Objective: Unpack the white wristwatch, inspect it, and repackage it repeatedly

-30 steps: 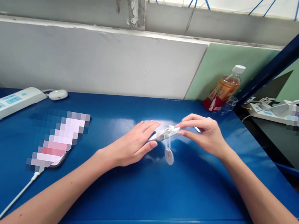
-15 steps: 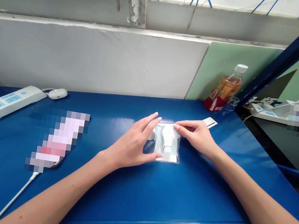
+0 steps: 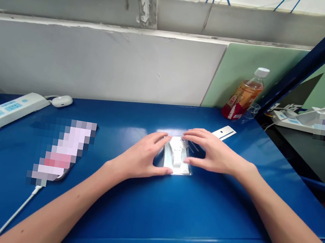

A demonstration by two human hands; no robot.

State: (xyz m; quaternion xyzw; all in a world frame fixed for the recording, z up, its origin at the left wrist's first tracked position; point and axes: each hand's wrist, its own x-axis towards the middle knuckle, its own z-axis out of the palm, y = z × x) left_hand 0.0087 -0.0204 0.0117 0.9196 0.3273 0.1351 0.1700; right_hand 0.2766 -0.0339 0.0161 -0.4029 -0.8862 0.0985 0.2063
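Observation:
A small clear plastic packet [image 3: 187, 171] lies flat on the blue desk [image 3: 172, 213]. Inside or on top of it is a white object, perhaps a folded strap or cable; glare and the plastic blur its kind. My left hand [image 3: 142, 157] rests at the packet's left side, fingers apart, the thumb tip at its lower left corner. From the right, my right hand [image 3: 216, 152] reaches over the packet with thumb and fingers spread, its tips touching or just above the upper and right parts. Neither hand is closed around anything.
A white slotted card [image 3: 225, 132] lies behind my right hand. A drink bottle [image 3: 243, 95] stands at the back right. On the left are a pixelated phone [image 3: 65, 151] with a white cable [image 3: 17, 211], a power strip [image 3: 13, 108] and a rounded white item [image 3: 62, 101].
My right hand has gone from a pinch at the packet's upper right to spread fingers, further left. The packet sits slightly further left. More of the white card shows.

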